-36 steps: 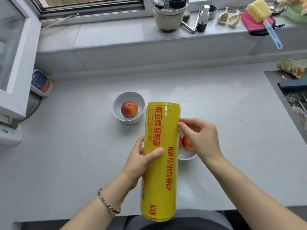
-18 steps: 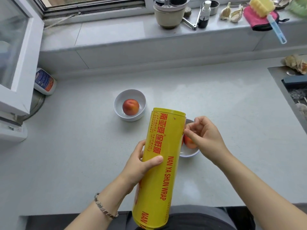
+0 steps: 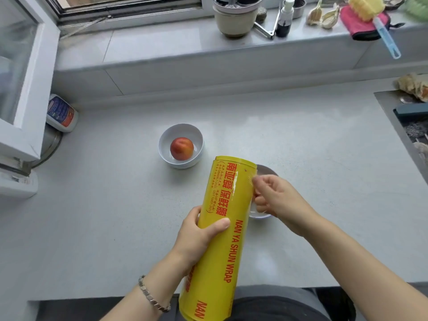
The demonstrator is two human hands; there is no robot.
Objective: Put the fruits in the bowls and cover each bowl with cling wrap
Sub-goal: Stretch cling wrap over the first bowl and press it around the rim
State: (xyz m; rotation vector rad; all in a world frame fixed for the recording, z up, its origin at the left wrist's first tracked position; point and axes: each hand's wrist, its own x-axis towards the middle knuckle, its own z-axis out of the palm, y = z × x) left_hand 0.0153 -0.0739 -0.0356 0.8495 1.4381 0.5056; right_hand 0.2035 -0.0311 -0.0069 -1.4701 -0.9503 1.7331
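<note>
The cling wrap roll (image 3: 231, 205), a long glossy yellow cylinder with red print, is tilted above the grey desk (image 3: 324, 181). The left grip (image 3: 196, 239) is clamped around its middle; the right grip (image 3: 278, 200) pinches clear film (image 3: 251, 181) at its top, over 1 white bowl (image 3: 266, 170).

Yellow cling wrap roll (image 3: 222, 228) with red lettering; red-orange fruit (image 3: 181, 148) in a white bowl (image 3: 165, 144).

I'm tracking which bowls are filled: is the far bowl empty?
No, the far bowl holds one red fruit.
</note>
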